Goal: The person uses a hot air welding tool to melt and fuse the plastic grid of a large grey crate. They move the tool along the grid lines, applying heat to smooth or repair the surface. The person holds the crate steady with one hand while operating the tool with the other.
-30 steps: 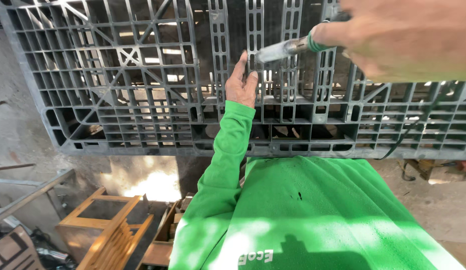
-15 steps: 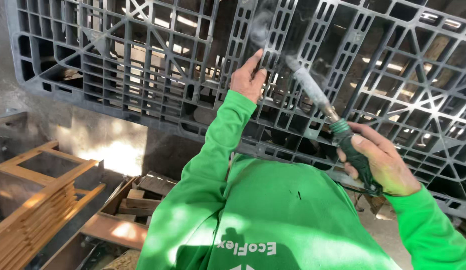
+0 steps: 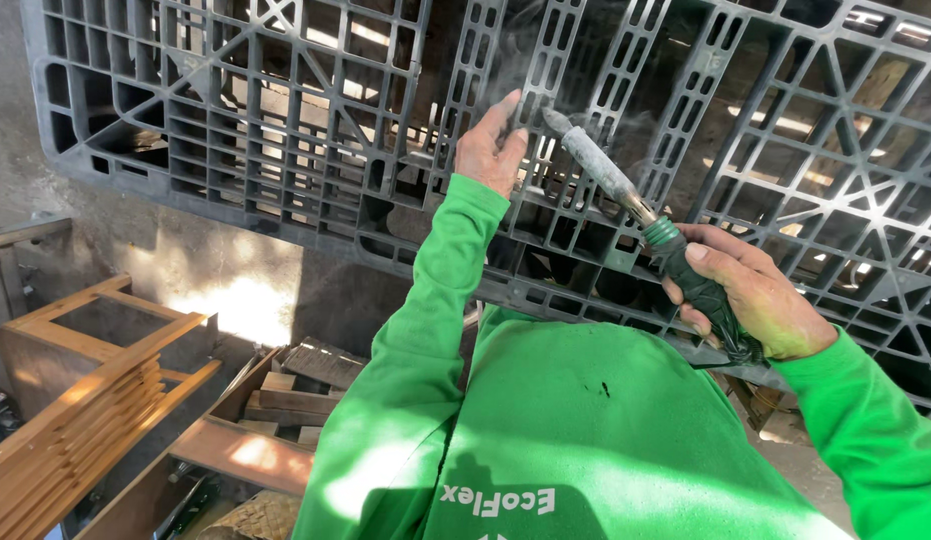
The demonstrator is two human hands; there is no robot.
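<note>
A large dark grey plastic pallet [image 3: 285, 130] stands upright in front of me, its ribbed grid facing me. My left hand [image 3: 490, 150] is raised against a rib near the middle, fingers pinching it. My right hand [image 3: 745, 295] grips the dark handle of a soldering iron [image 3: 625, 195]. The iron's long grey tip touches the same rib just right of my left fingers, and thin smoke rises there. Both my arms are in bright green sleeves.
Stacked wooden frames [image 3: 75, 400] lie at the lower left. Loose wood planks [image 3: 295, 385] and a rusty metal beam [image 3: 240, 455] sit below the pallet. A concrete wall [image 3: 215, 290] is behind, with a sunlit patch.
My right hand has dropped from the top right edge to lower right, bringing the iron's tip to the rib. The view has tilted and moved closer to the pallet.
</note>
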